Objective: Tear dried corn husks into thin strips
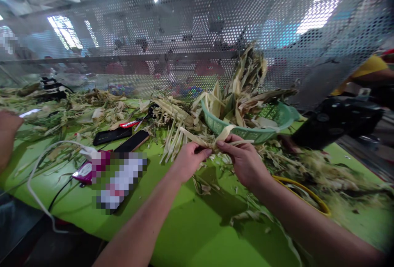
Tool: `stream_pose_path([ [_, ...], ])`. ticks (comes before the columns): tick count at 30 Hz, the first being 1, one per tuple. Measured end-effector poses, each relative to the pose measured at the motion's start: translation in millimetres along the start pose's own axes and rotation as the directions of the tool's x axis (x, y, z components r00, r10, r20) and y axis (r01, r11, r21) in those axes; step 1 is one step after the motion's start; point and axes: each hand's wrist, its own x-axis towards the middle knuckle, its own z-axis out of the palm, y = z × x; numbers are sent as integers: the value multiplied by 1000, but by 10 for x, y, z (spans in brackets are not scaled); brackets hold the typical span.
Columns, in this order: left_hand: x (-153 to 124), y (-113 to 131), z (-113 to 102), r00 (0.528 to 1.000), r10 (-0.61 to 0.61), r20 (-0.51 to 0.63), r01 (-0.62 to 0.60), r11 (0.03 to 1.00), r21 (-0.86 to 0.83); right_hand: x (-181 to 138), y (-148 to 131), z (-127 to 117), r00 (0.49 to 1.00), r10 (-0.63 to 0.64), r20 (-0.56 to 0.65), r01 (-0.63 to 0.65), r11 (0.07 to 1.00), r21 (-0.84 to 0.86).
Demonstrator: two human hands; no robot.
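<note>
Between my two hands, above the green table, is a pale strip of dried corn husk (225,133). My left hand (188,161) pinches it with thumb and forefinger, and a length sticks up to the left. Close beside it, my right hand (243,157) pinches the husk too, with a thin end poking out to the right. Just behind my hands stands a green plastic basket (215,124) heaped with dry husks (243,94). Several cut husk strips (171,143) lie fanned out left of my fingers. Small husk scraps rest on the table under my hands.
On the left of the green table (191,226) lie phones (112,135), a magenta power adapter (100,164) with a white cable, and red-handled scissors (129,124). A yellow ring (317,201) lies right. Perforated metal screen (129,49) stands behind. Another person's hand (8,129) shows far left.
</note>
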Motion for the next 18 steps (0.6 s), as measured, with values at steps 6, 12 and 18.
stream_pose_path([
  [6,-20,-15,-18,999,-13,50,10,998,64,28,-2,0,1000,1,7,0,998,-68],
  [12,-11,-19,-30,998,-20,-55,25,997,79,71,-98,-99,999,-37,3,34,911,-411],
  [18,-2,-26,26,999,51,-10,-47,968,247,27,-188,-71,882,-405,240,455,604,-654],
])
